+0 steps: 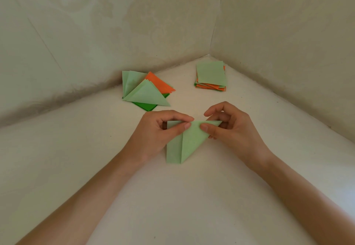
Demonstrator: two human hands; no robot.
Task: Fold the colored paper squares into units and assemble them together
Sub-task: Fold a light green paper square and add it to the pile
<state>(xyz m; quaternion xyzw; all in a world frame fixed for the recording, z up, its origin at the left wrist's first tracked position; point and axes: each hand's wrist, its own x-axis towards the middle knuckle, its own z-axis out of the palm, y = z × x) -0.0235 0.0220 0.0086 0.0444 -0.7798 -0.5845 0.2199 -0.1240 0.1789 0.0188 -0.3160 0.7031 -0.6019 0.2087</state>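
A light green paper [187,143], partly folded with a vertical crease and a slanted flap, sits just above the white surface in the middle. My left hand [157,131] pinches its top edge near the centre between thumb and forefinger. My right hand [230,127] pinches the right top corner, thumb on the flap. Behind, at the left, lies a pile of folded triangle units [146,91] in light green, orange and dark green. At the back right stands a stack of flat paper squares [211,76], light green on top, orange below.
The white surface [96,148] ends in a corner where two pale patterned walls [212,33] meet, close behind both piles.
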